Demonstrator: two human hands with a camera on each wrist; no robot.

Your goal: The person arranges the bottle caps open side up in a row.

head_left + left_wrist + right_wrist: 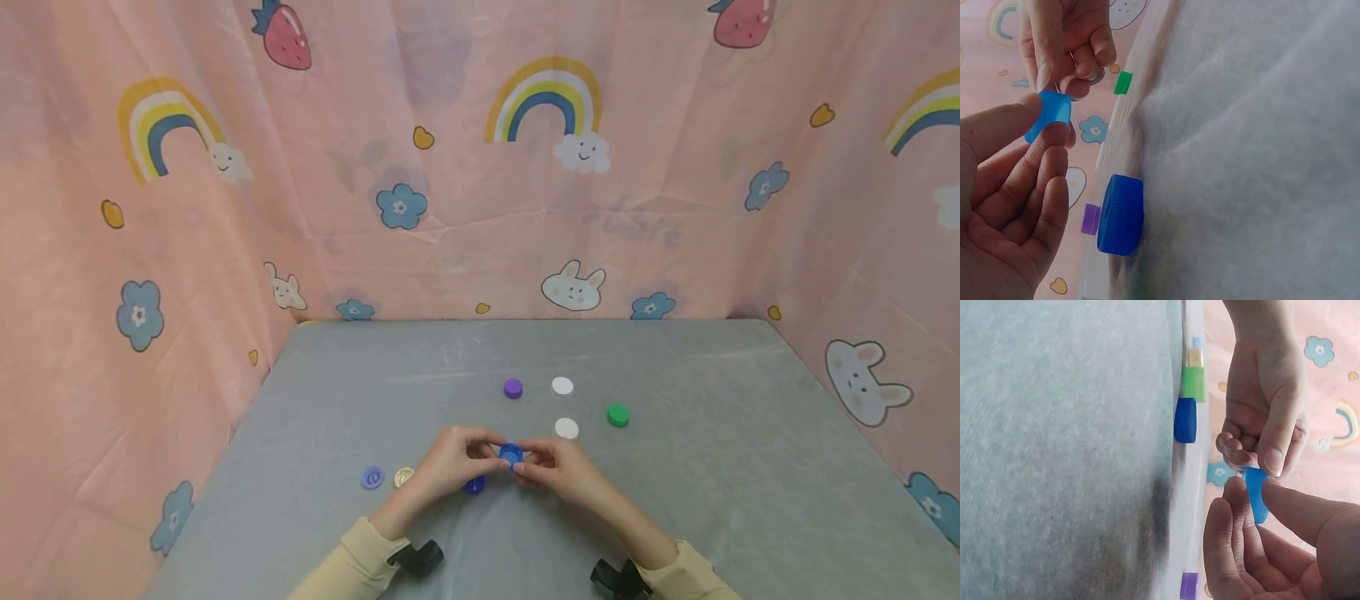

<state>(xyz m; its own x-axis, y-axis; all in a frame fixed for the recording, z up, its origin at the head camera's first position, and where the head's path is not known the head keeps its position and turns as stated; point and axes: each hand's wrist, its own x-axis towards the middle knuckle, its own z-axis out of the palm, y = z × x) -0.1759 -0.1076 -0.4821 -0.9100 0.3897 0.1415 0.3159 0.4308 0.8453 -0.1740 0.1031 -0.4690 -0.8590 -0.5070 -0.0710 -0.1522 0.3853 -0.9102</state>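
A blue bottle cap is held just above the table between both hands, its hollow side showing in the head view. My left hand pinches its left edge between thumb and fingers, and my right hand pinches the right edge. The left wrist view shows the ridged side of this cap between the fingertips of both hands. On the table below the left hand lies a darker blue cap, partly covered by that hand in the head view.
Beyond the hands lie a purple cap, a white disc, a nearer white disc and a green cap. Left are a lavender spiral-marked cap and a cream one. Another green cap shows in the right wrist view.
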